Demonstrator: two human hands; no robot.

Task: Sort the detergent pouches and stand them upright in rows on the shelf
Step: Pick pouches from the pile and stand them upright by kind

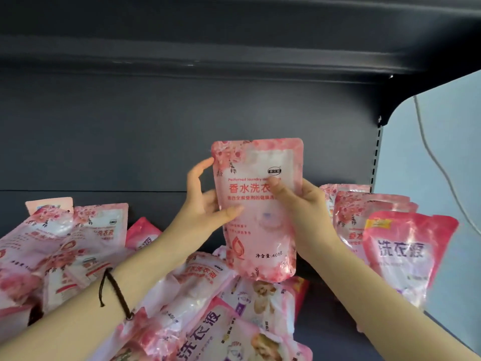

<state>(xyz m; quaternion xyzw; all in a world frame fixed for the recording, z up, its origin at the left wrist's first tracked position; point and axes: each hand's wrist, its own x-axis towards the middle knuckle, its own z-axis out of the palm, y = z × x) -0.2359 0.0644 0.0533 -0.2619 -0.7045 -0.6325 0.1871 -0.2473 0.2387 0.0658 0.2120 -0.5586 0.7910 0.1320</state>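
Observation:
A pale pink floral detergent pouch (260, 230) is held upright above the shelf, its printed front facing me. My left hand (205, 204) grips its left edge, thumb across the front. My right hand (299, 201) holds its right side, thumb pressed on the label. A loose heap of pink pouches (203, 308) lies flat and overlapping below and to the left. At the right, a few floral pouches (364, 212) stand upright in a row, with a darker pink pouch (406, 256) standing in front of them.
The dark grey shelf back panel (156, 139) rises behind, and the shelf above (234, 56) overhangs. A slotted upright (376, 157) ends the shelf on the right, beside a pale wall with a white cable (437, 162). More pouches lean at the left (65, 243).

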